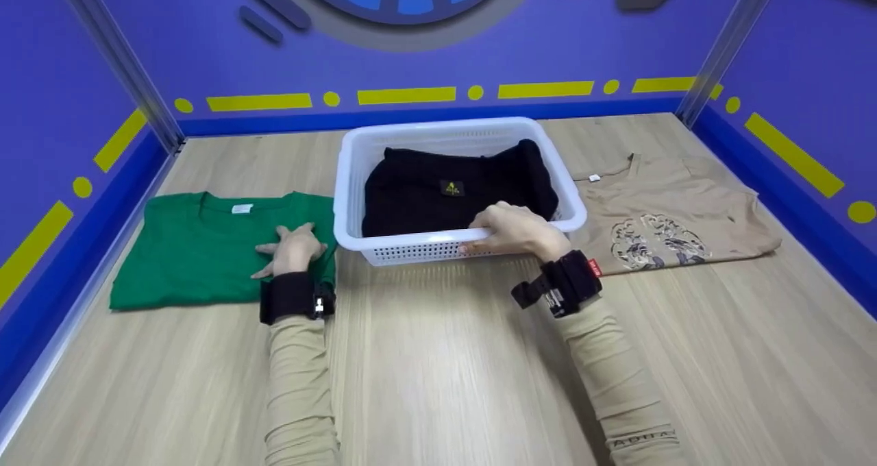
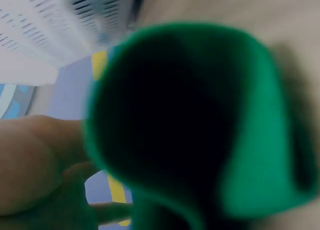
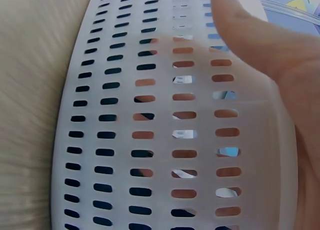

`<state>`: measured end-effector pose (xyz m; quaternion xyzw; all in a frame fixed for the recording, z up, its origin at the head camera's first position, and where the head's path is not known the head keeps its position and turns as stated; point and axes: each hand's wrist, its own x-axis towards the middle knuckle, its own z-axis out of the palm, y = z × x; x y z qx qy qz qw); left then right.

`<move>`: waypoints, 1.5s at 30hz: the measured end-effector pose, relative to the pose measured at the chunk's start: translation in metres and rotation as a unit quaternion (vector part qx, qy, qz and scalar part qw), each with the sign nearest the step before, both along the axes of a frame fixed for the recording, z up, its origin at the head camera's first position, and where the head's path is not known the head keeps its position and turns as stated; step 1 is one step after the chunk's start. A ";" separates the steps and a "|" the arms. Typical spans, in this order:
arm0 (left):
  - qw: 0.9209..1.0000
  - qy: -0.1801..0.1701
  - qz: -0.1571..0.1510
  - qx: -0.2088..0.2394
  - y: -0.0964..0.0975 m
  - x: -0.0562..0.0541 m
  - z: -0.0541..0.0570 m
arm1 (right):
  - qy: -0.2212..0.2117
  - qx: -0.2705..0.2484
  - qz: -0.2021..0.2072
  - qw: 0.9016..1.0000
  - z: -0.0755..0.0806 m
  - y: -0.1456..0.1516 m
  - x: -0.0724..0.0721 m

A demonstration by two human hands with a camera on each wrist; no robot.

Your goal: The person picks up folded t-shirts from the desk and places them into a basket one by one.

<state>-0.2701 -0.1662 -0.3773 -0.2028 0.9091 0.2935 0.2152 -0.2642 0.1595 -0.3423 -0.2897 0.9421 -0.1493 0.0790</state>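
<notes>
A white perforated plastic basket [image 1: 411, 241] stands in the middle of the table with a folded black garment [image 1: 411, 188] inside. My right hand [image 1: 514, 229] grips its front rim, thumb on the outer wall; through the holes of the basket wall [image 3: 165, 105] the fingers show on the inner side. To the left lies a folded green T-shirt [image 1: 199, 257] with a white neck label. Over its right side is my left hand [image 1: 293, 250], fingers spread. Close up in the left wrist view, a blurred curled edge of green fabric [image 2: 260, 155] overlaps the fingers.
A folded beige T-shirt [image 1: 712, 199] with a dark printed design lies right of the basket. Blue-purple panels [image 1: 603, 48] with yellow markings wall in the wooden table [image 1: 438, 356] at the back and both sides.
</notes>
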 end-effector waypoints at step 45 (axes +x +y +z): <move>0.904 -0.019 -0.311 -0.293 0.063 0.073 -0.004 | 0.032 0.011 -0.076 0.997 -0.005 -0.014 -0.045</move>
